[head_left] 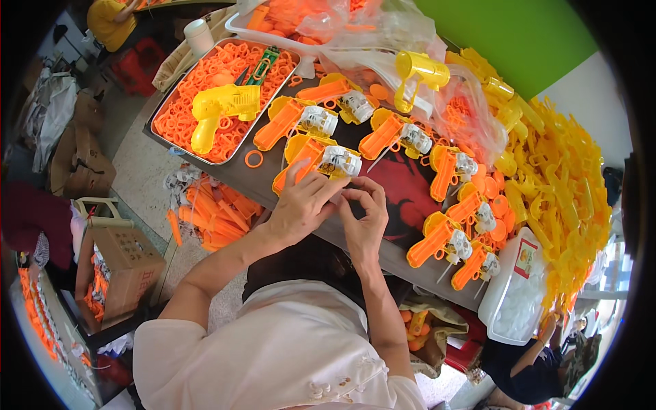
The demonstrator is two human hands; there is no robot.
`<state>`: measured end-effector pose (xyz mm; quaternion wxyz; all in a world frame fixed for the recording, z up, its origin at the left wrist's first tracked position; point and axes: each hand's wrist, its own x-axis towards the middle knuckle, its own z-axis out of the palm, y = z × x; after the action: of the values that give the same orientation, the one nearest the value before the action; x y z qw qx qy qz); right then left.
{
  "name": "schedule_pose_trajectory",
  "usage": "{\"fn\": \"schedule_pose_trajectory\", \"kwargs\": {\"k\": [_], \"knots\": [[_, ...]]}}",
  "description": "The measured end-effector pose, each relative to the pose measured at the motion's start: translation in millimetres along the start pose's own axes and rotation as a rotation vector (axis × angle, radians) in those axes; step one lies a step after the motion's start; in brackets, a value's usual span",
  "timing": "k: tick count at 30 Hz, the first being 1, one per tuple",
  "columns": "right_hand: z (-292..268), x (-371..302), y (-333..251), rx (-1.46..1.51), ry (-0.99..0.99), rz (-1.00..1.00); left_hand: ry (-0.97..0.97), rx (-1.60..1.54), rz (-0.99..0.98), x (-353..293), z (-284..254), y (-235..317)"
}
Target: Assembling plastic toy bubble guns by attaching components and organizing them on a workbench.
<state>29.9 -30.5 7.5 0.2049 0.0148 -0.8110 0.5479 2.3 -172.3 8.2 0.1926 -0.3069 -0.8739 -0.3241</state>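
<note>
A half-built toy gun (309, 161) lies near the table's front edge, with an orange handle piece and a white gearbox (340, 161) in a yellow shell. My left hand (305, 205) rests against its near side, one finger raised along the orange piece and the other fingers bent at the gearbox. Just right of it, my right hand (364, 217) is closed in a pinch below the gearbox. Whatever sits between those fingertips is too small to make out. Several similar toy guns (387, 137) lie in rows behind and to the right.
A tray of orange rings (179, 123) stands at the left, with a yellow shell (222, 113) and green-handled cutters (263, 65) on top. Yellow shells (553, 178) pile up at the right, beside a white tub (516, 290). Orange parts (215, 208) lie below the table's left edge.
</note>
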Motion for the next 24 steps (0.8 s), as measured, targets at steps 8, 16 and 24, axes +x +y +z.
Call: {"fn": "schedule_pose_trajectory", "kwargs": {"k": [8,16,24], "knots": [[-9.6,-16.5,-11.7,-0.186,0.034,-0.291,0.157,0.198,0.017,15.6,-8.8,-35.0],[-24.0,44.2,-5.4,-0.203,-0.110,-0.135,-0.086,-0.117,-0.085,-1.0,-22.0,-32.3],[5.5,92.9,16.5,-0.491,-0.486,-0.064,-0.041,-0.311,-0.146,0.1,-20.8,-40.5]]}}
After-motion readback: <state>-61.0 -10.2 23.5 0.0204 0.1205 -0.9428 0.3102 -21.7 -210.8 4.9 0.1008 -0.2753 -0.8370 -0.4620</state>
